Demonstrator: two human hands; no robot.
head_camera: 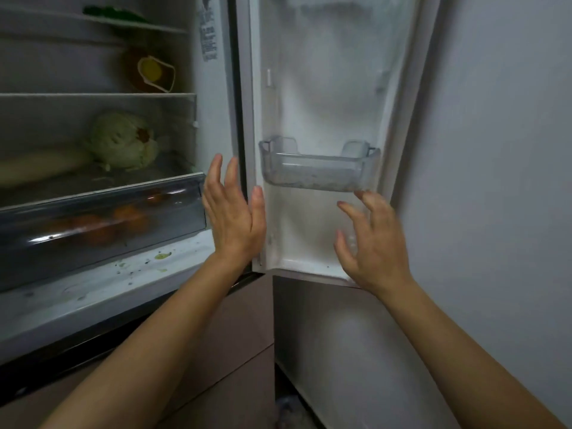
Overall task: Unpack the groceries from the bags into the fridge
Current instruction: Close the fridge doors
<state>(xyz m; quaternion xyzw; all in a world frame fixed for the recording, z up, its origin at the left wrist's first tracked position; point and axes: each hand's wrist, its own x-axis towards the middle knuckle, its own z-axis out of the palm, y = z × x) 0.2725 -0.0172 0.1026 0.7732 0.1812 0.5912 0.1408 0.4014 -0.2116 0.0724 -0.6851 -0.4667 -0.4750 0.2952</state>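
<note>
Two grips are being held up, both released, nothing being grasped. Left grip (233, 212) is being held flat, fingers straight, at the hinge edge of the door (325, 88). Right grip (370, 243) is being spread just under the one door bin (315, 174); contact can't be told.

Fridge (213, 97) is being kept open at left. Being stored inside:
- one cabbage (123, 140)
- one long white vegetable (40, 167) beside it, cut off at left
- roughly three orange fruits (130, 216), blurred behind the crisper drawer (179, 212)
- one yellow item (154, 72), hard to make out
- one green item (114, 13), cut off at top

Door is being crowded by the wall (495, 150) on the right. Open room is being left below the bin.
</note>
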